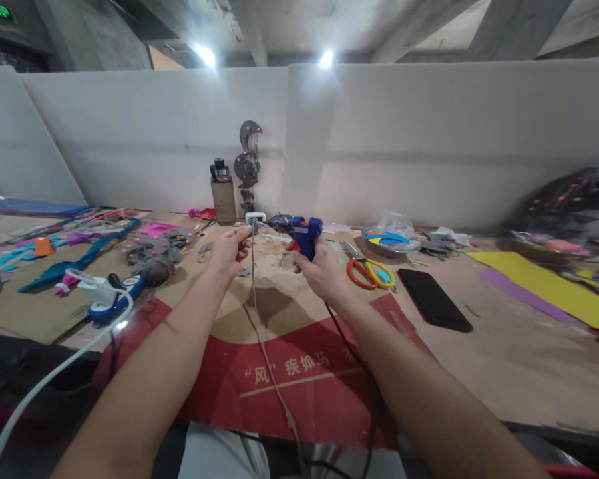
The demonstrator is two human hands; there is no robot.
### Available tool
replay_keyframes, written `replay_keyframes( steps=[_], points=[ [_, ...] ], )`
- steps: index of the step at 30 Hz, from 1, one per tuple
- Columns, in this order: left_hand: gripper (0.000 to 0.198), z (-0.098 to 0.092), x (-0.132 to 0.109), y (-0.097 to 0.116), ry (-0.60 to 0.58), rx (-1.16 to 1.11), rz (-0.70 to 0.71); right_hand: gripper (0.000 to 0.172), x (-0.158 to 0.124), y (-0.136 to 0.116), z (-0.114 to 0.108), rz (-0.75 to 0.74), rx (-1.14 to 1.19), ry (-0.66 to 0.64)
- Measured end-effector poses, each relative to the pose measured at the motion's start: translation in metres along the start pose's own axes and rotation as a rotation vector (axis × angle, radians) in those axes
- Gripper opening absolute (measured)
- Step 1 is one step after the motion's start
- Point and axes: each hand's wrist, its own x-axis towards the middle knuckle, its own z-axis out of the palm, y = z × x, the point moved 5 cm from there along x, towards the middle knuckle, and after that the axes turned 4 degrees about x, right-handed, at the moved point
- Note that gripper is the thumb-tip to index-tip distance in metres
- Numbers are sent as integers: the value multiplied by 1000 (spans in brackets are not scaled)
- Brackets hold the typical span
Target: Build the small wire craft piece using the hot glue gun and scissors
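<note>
My right hand (324, 269) is wrapped round the handle of a blue hot glue gun (305, 233), its nozzle aimed left. A dark cable runs down from the gun past my forearm. Across from the nozzle, my left hand (233, 249) pinches a small grey piece (254, 225) at its fingertips; its exact kind is too small to tell. From there a thin grey cord (253, 286) hangs down over the red and brown board (299, 379) and off the table's front edge. The nozzle tip appears close to the grey piece; whether they touch I cannot tell.
To the right lie scissors (364, 269) and a black phone (434, 299). A bottle (223, 199) stands at the back, near a grey hanging ornament (247, 163). On the left are a blue power strip (114, 303), a white cable (44, 379) and grey pieces with pink dots (157, 253).
</note>
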Motion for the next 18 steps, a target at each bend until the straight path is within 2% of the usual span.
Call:
replay_keyframes(
  steps=[2, 6, 11, 18],
  points=[
    [21, 1, 0, 0, -6, 6, 3, 23, -2, -1, 1, -16, -72, -20],
    [23, 2, 0, -1, -3, 26, 22, 20, -2, -3, -3, -46, -166, 21],
    [24, 1, -1, 0, 20, 84, 54, 25, -4, -9, -3, -95, -246, 46],
    [24, 3, -1, -1, -9, 70, 35, 31, -5, -9, -2, -83, -350, 69]
  ],
)
